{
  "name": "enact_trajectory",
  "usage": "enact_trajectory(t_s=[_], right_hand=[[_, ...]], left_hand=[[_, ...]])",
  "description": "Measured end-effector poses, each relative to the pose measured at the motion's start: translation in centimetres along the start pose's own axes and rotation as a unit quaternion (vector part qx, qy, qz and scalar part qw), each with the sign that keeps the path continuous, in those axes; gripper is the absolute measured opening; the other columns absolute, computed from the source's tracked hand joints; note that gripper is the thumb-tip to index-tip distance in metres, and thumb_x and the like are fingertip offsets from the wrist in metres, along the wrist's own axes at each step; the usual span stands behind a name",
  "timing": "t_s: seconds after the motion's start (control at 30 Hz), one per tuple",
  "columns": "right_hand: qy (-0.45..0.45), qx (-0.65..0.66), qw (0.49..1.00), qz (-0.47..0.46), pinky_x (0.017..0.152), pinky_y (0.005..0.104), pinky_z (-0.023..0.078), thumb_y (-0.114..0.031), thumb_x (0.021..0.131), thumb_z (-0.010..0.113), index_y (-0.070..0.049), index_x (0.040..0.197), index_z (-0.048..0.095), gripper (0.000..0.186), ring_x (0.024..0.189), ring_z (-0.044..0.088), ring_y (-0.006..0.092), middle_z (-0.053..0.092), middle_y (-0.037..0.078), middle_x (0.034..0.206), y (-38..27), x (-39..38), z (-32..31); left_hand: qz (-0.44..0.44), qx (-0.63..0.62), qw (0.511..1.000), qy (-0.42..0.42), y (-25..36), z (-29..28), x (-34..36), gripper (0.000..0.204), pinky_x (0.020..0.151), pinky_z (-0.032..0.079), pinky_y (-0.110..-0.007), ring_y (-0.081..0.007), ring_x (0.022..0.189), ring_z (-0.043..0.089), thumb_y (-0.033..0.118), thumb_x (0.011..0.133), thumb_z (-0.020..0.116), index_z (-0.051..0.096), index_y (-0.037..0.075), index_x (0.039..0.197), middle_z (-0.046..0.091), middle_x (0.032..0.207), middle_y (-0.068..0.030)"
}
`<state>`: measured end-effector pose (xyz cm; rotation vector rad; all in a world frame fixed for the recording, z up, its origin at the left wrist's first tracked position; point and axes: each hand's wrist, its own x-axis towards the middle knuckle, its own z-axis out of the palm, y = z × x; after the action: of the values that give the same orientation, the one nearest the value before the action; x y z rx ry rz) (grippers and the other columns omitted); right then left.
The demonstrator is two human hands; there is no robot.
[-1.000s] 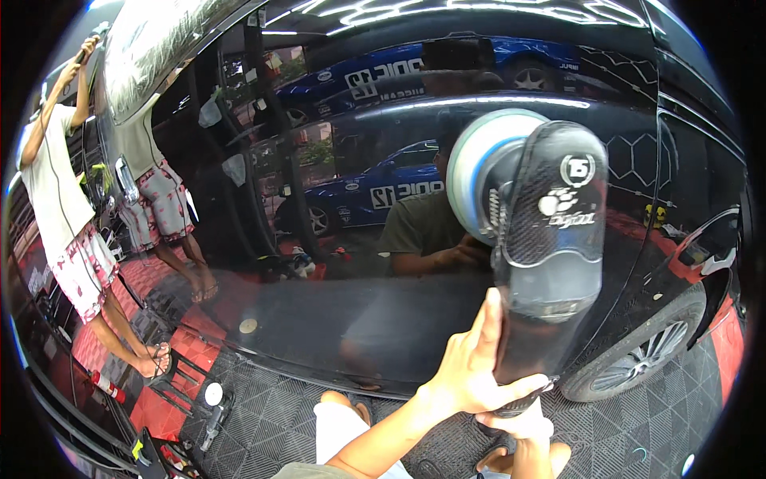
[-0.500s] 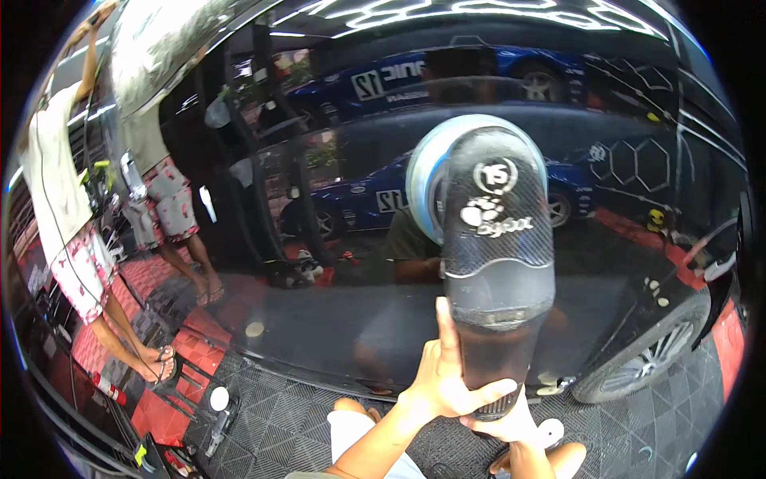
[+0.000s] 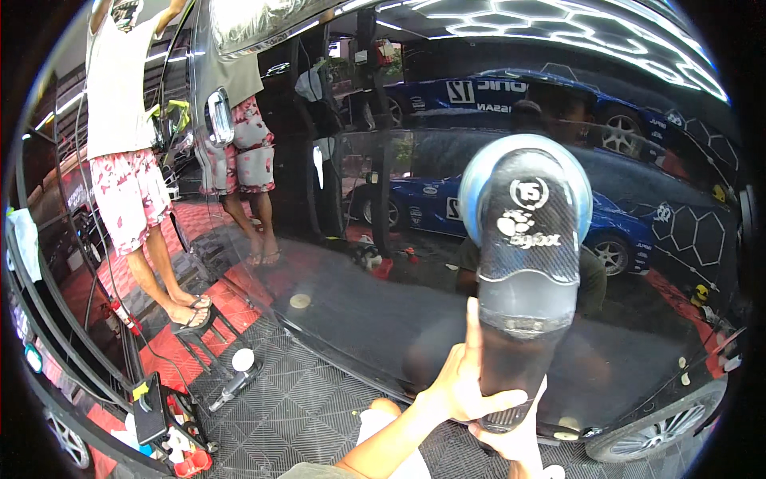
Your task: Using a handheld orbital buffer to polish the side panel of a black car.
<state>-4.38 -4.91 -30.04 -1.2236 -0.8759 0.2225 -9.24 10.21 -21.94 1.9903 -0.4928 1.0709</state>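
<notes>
My left hand (image 3: 463,379) grips the lower body of a black polisher (image 3: 527,271), index finger stretched along its side. Under it, my right hand (image 3: 515,431) is closed on the tool's lower end. The polisher's round pale-blue-rimmed pad (image 3: 476,188) lies against the glossy black car door (image 3: 375,303), mostly hidden behind the tool head. The door mirrors a blue car and hexagonal ceiling lights.
A co-worker (image 3: 120,104) stands on a black stool (image 3: 199,335) at left, arms raised beside the car. A second polisher (image 3: 235,383) lies on the mat, near a caddy (image 3: 152,411) with red containers. The car's wheel (image 3: 654,431) is at lower right.
The view has turned left, so the co-worker and stool appear farther right. The polisher, still in both hands, has moved left along the door.
</notes>
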Motion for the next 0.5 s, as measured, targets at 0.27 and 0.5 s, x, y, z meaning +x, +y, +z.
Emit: enact_trajectory(t_s=[0.27,0.5], right_hand=[[-0.065,0.023,0.997,-0.041,0.112,0.0481,0.026,-0.011,0.061,0.086,-0.004,0.149,-0.003,0.125,0.138,0.026,0.0362,0.014,0.025,0.150,0.3,3.2,5.5],[-0.090,0.035,0.995,-0.032,0.093,0.0425,0.048,-0.001,0.066,0.079,-0.007,0.149,-0.004,0.117,0.117,0.052,0.0319,0.041,0.026,0.134,0.7,4.6,8.9]], left_hand=[[-0.107,-0.236,0.964,0.065,-3.4,-4.5,-3.0,0.138,0.110,0.030,-0.045,-0.0329,0.133,0.036,0.015,0.069,0.080,-0.039,0.012,0.139,0.030,0.145,-0.0249],[-0.087,-0.308,0.940,0.115,-4.7,-7.7,-4.2,0.122,0.099,0.043,-0.044,-0.0325,0.120,0.047,0.010,0.074,0.075,-0.023,0.013,0.146,0.038,0.134,-0.0223]])
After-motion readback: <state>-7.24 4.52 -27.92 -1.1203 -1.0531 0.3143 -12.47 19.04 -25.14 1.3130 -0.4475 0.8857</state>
